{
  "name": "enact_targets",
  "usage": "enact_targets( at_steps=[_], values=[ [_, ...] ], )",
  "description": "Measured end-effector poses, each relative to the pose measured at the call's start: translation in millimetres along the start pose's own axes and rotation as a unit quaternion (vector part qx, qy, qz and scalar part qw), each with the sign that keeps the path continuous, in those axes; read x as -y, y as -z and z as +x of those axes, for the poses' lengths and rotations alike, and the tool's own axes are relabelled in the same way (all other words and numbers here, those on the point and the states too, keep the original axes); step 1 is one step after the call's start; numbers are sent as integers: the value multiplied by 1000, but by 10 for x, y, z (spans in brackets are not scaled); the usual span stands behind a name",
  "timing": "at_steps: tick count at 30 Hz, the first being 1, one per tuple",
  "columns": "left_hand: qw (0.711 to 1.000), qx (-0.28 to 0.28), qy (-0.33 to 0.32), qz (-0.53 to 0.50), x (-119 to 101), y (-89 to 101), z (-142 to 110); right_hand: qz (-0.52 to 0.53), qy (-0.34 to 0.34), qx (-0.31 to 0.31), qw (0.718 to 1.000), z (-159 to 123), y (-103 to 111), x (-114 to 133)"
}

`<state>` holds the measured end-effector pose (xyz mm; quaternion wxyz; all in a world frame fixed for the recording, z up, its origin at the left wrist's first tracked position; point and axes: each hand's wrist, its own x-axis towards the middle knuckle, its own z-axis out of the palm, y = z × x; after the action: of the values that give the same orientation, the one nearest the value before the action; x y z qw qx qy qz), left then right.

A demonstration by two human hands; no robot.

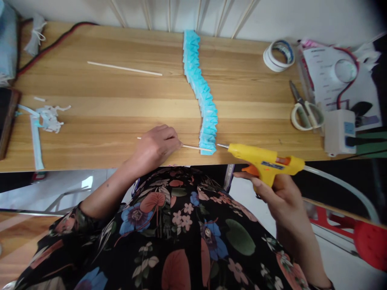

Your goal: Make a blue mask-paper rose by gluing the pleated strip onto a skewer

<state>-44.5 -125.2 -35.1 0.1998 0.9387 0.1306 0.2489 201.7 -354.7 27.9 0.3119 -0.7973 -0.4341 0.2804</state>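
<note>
If reading from the desk's [121,96] left edge, see paper scraps [52,119] near the front left corner, likely kept there to spare the middle. Toward the back edge, see a loose stick [124,68] lying flat and apart, perhaps for easy reach. At the front edge, find the left hand [159,143] pinched on a second stick [191,146], probably to steady its right end across the near end of the blue strip [207,102]. Follow that strip, winding to the back edge. Just right, note the glue gun [266,161], clasped by its handle in the right hand [284,197], presumably to level the nozzle [223,145] with the stick's end, without contact. Toward the right edge, see tape rolls [269,60] and scissors [302,112], seemingly parked aside.
</note>
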Motion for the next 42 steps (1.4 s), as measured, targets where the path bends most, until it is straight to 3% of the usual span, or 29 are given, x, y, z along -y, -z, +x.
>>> enact_targets(
  at_steps=[5, 12, 42],
  values=[
    [1000, 7, 2, -2, -1, 6, 0, 61, -54, 47, 996, 56, -120, -3],
    [1000, 2, 3, -9, -12, 6, 8, 2, 6, -25, 1000, 37, -238, -80],
    [1000, 6, 5, -17, -7, 15, 8, -138, 73, -61, 986, 29, -181, -56]
  ],
)
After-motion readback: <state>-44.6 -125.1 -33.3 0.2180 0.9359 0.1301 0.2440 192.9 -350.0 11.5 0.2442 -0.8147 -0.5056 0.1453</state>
